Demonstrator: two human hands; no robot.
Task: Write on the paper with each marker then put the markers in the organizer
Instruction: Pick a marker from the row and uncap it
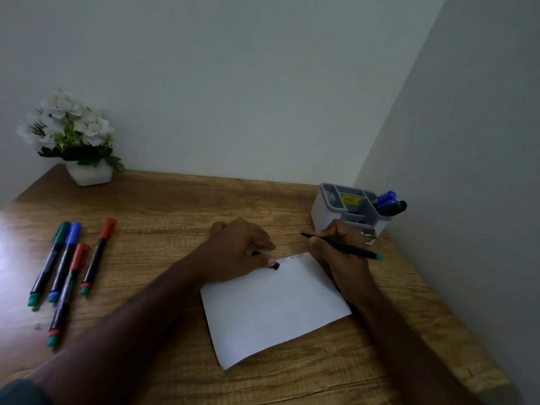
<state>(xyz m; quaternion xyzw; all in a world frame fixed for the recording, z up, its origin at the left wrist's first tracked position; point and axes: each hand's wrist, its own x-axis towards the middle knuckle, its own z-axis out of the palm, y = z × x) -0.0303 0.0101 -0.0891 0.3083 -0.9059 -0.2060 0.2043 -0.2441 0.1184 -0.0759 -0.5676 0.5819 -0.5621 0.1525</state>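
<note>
A white sheet of paper (274, 308) lies on the wooden desk, with small blue and black writing near its far edge. My right hand (339, 247) grips an uncapped black marker (344, 247), tip pointing left just beyond the paper's far right corner. My left hand (242, 247) rests at the paper's far left corner and pinches a black cap (274, 266). Several capped markers, green (49, 263), blue (65, 261) and two red (98, 255), lie at the left. The grey organizer (330, 213) stands at the far right with blue and dark green markers (390, 201) in it.
A white pot of white flowers (74, 141) stands in the far left corner. Walls close off the desk (163, 206) behind and along the right side. A small labelled object (368, 236) sits by the organizer's base, behind my right hand.
</note>
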